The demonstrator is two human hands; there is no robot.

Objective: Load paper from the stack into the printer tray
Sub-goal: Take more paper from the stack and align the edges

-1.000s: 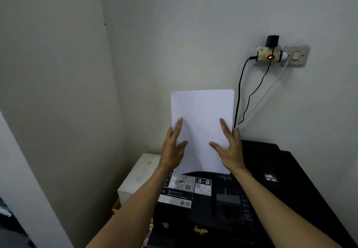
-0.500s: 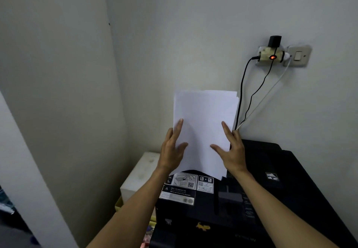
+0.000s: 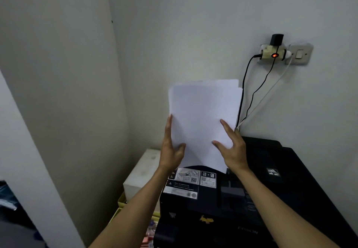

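A sheaf of white paper (image 3: 203, 116) stands nearly upright over the back of the black printer (image 3: 271, 189). Its sheets are fanned apart at the top and skewed, with the lower right corner showing above the printer top. My left hand (image 3: 170, 150) holds the left edge, fingers straight along it and thumb across the front. My right hand (image 3: 234, 150) lies flat on the front near the right edge with fingers spread. The sheaf's lower edge sits at the printer's rear feed opening, partly hidden by my hands.
A white box (image 3: 141, 172) stands left of the printer in the wall corner, above yellow boxes (image 3: 121, 201). A plug adapter (image 3: 273, 53) with a red light hangs on the wall. Its cables (image 3: 244, 92) run down just behind the paper's right edge.
The sheaf has fanned out at the top and tilted slightly. My left hand slid from the front of the paper to its left edge. The right hand stays flat on the front.
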